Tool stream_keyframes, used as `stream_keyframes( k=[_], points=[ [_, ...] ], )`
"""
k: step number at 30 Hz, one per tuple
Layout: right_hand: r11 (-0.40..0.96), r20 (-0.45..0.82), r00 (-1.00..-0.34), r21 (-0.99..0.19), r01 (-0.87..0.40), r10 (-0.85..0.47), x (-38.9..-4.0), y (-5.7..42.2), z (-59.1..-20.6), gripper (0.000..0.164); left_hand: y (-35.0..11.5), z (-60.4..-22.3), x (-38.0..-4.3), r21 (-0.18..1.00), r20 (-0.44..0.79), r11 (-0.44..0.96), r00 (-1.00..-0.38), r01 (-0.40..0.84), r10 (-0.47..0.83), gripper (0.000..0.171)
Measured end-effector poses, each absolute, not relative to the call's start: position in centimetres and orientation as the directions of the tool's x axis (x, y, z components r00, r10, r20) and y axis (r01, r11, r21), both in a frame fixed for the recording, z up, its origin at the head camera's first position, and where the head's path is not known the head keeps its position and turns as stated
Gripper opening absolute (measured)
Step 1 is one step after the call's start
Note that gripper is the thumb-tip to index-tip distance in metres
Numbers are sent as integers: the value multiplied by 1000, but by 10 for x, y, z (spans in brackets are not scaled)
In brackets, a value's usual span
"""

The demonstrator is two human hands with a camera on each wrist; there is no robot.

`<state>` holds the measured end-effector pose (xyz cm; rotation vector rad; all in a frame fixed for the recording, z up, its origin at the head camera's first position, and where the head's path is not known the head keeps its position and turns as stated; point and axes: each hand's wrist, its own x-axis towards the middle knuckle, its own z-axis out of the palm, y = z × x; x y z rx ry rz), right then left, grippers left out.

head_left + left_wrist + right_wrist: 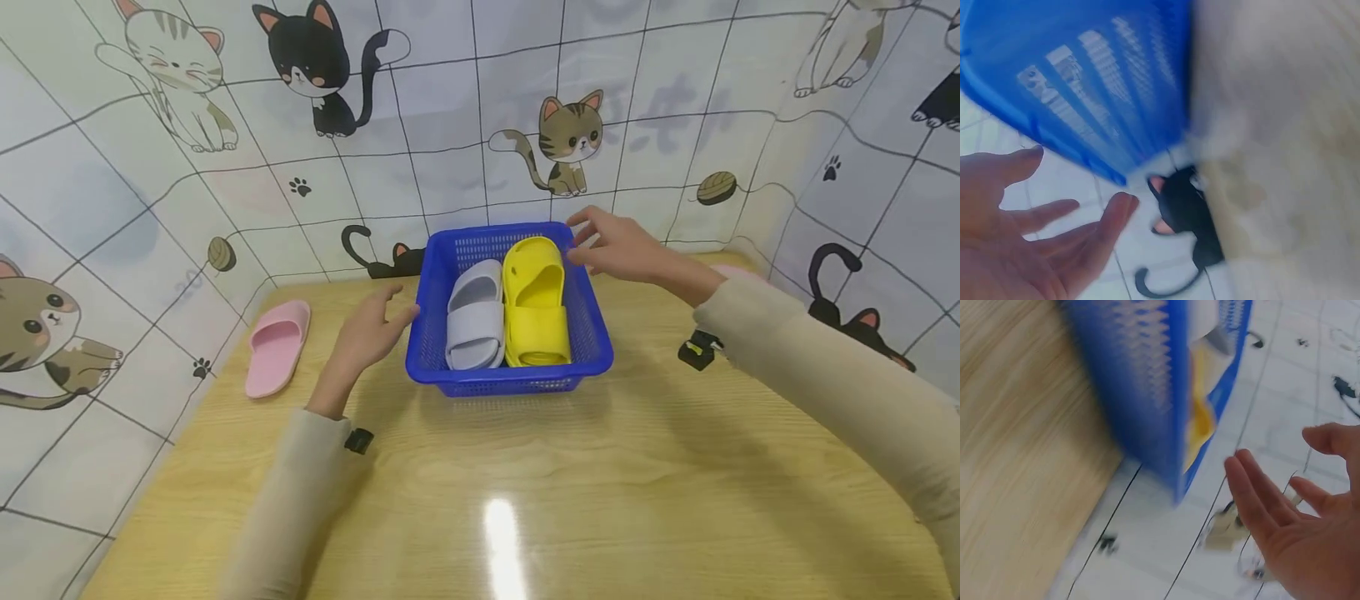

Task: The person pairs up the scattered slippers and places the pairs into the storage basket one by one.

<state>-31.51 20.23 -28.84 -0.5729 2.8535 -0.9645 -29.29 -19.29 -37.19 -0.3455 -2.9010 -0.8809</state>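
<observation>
A blue plastic basket (510,375) with perforated walls stands on the table near the back wall. Side by side in it lie a grey slipper (476,321) and a yellow slipper (536,308). My left hand (369,329) is at the basket's left side, thumb tip close to the rim, fingers spread. In the left wrist view that hand (1054,231) shows a gap to the blue rim. My right hand (618,243) hovers by the back right corner, fingers loosely bent. The right wrist view shows this hand (1300,512) apart from the basket, holding nothing.
To the left, a pink slipper (278,348) lies on the wooden table (450,500). Behind the right forearm, part of another pink thing (735,272) shows, mostly hidden. Walls with a cat-print covering (442,108) border the table at the back and sides.
</observation>
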Motion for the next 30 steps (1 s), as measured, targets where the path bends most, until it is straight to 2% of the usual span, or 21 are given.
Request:
stream_keyframes(
  k=[5, 8, 11, 16, 21, 24, 28, 30],
  points=[
    [841, 176, -899, -319, -437, -401, -307, 255, -301, 50, -238, -378, -292, 493, 174, 813, -950, 311, 258, 55],
    [886, 162, -897, -160, -434, -411, -304, 291, -315, 48, -269, -377, -294, 412, 193, 834, -930, 367, 313, 43],
    [914, 108, -911, -46, -404, -397, -305, 326, -326, 50, -296, -370, -296, 267, 209, 873, -909, 408, 360, 35],
    [946, -35, -946, -18, -323, -323, -311, 366, -330, 57, -342, -364, -309, 8, 115, 923, -917, 385, 382, 37],
    [967, -117, -962, 28, -253, -248, -307, 397, -340, 65, -370, -371, -327, -185, 36, 907, -920, 378, 391, 53],
    [977, -165, -964, 6, -212, -208, -305, 407, -353, 76, -385, -382, -327, -195, 43, 902, -916, 385, 400, 57],
    [987, -197, -967, -40, -158, -163, -302, 418, -361, 91, -394, -393, -327, -140, 91, 899, -899, 414, 428, 56],
    [985, -212, -966, -124, -120, -144, -303, 422, -365, 93, -397, -396, -327, -150, 87, 888, -889, 434, 449, 54]
  ],
)
